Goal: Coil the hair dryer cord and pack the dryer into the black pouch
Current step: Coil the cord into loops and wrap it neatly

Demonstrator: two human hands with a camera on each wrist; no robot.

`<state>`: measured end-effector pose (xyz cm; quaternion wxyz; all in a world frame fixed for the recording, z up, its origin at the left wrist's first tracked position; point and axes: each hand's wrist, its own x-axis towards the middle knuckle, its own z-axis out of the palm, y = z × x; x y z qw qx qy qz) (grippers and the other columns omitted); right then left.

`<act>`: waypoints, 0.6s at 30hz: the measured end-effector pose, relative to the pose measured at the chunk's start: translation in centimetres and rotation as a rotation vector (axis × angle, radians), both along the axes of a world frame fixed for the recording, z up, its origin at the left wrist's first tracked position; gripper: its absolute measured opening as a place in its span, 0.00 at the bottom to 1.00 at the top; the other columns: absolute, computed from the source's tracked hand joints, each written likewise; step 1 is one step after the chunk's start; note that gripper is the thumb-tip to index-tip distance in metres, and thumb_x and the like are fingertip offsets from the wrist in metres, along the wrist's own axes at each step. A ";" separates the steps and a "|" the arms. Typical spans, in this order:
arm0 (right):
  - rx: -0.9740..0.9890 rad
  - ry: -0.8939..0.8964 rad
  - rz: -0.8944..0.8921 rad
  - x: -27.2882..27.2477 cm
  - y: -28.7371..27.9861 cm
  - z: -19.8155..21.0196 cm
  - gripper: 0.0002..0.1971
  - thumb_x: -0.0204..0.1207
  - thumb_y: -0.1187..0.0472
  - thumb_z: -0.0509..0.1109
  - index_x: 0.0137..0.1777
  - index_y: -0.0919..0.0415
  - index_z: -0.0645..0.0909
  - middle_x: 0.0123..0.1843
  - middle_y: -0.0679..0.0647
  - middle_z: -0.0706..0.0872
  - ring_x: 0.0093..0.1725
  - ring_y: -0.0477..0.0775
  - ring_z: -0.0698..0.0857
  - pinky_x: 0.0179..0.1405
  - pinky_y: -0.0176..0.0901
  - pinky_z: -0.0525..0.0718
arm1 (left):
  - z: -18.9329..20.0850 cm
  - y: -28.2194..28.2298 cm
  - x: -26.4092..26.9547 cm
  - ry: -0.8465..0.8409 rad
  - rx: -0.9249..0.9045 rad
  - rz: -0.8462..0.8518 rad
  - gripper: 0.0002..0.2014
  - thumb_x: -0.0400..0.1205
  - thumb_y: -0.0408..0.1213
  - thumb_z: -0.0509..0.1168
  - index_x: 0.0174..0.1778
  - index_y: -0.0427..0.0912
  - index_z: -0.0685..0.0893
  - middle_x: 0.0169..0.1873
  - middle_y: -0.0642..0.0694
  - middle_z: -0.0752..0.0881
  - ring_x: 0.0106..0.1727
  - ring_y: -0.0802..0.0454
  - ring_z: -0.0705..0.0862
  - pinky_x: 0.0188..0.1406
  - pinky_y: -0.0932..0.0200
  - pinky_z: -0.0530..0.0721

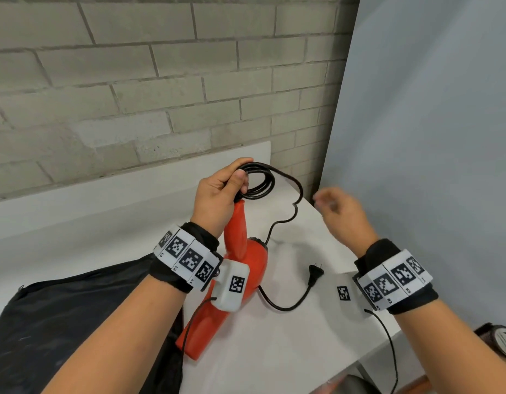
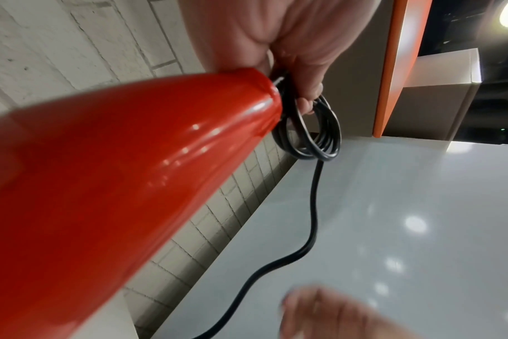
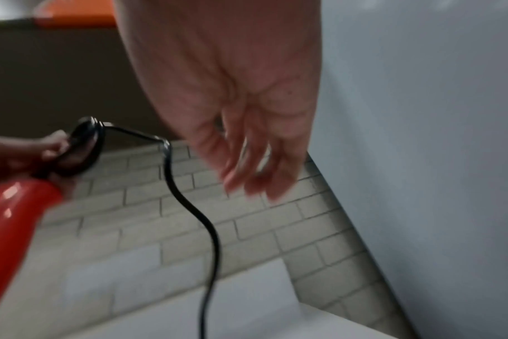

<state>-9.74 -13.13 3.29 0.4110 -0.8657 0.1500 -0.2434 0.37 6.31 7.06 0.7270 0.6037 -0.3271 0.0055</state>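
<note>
**Hands mid-coil, loose cord tail off to the right**

Left hand (image 1: pixel 220 191) is wrapped around the end of the red hair dryer's (image 1: pixel 234 268) handle and pins a few finished loops of the black cord (image 1: pixel 260 182) against it, so it's clamped on both. Right hand (image 1: pixel 342 214) is up in the air with fingers loosely spread, holding nothing, a bit blurry, just to the right of the loops.

Dryer stands nose-down on the white table (image 1: pixel 288 336), handle angled up and away toward the brick wall. The black pouch (image 1: pixel 75 322) lies flat on the table at the left, right beside the dryer's barrel.

What matters next, I'd guess: the uncoiled cord drops from the loops, snakes down behind the dryer and curls back out to the plug (image 1: pixel 314 273), which lies on the table below the right hand. That slack sits on the right hand's side, so that's the hand closer to grab it and feed another loop up to the left.
</note>
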 end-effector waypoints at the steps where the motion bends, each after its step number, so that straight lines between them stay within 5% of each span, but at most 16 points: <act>1: -0.092 0.227 0.087 -0.4 -0.6 -1.3 0.10 0.78 0.68 0.62 0.50 0.54 0.81 0.48 0.50 0.83 0.40 0.44 0.81 0.39 0.22 0.76 | -0.1 0.2 0.1 0.002 0.002 0.009 0.16 0.83 0.28 0.56 0.50 0.55 0.82 0.22 0.58 0.79 0.29 0.64 0.74 0.40 0.72 0.75; 3: -0.271 0.596 0.330 -0.8 -0.8 -3.4 0.12 0.73 0.69 0.66 0.50 0.52 0.83 0.55 0.51 0.84 0.49 0.50 0.82 0.52 0.36 0.80 | -0.2 0.6 0.3 0.009 0.008 0.023 0.16 0.83 0.30 0.56 0.48 0.56 0.83 0.22 0.59 0.80 0.29 0.63 0.75 0.40 0.71 0.75; 6: -0.353 0.825 0.483 -1.2 0.4 -5.5 0.18 0.66 0.70 0.72 0.54 0.52 0.85 0.58 0.52 0.83 0.56 0.55 0.81 0.61 0.44 0.79 | -0.4 1.1 0.4 0.019 0.005 0.025 0.15 0.83 0.32 0.56 0.48 0.57 0.84 0.24 0.59 0.80 0.31 0.61 0.75 0.40 0.66 0.74; 13: -0.794 1.002 0.452 -1.0 2.0 -6.1 0.10 0.69 0.61 0.73 0.48 0.54 0.78 0.58 0.56 0.83 0.48 0.57 0.79 0.47 0.45 0.77 | -0.2 1.6 -0.1 0.051 0.005 0.042 0.15 0.83 0.31 0.57 0.50 0.55 0.84 0.26 0.54 0.77 0.30 0.60 0.74 0.33 0.70 0.74; 18: -0.830 1.082 0.189 -2.1 0.8 -5.5 0.15 0.81 0.64 0.56 0.63 0.66 0.77 0.65 0.60 0.81 0.63 0.61 0.81 0.59 0.46 0.79 | -0.4 1.5 -0.2 0.045 0.006 0.056 0.14 0.83 0.31 0.57 0.51 0.55 0.83 0.26 0.53 0.77 0.30 0.60 0.74 0.36 0.70 0.74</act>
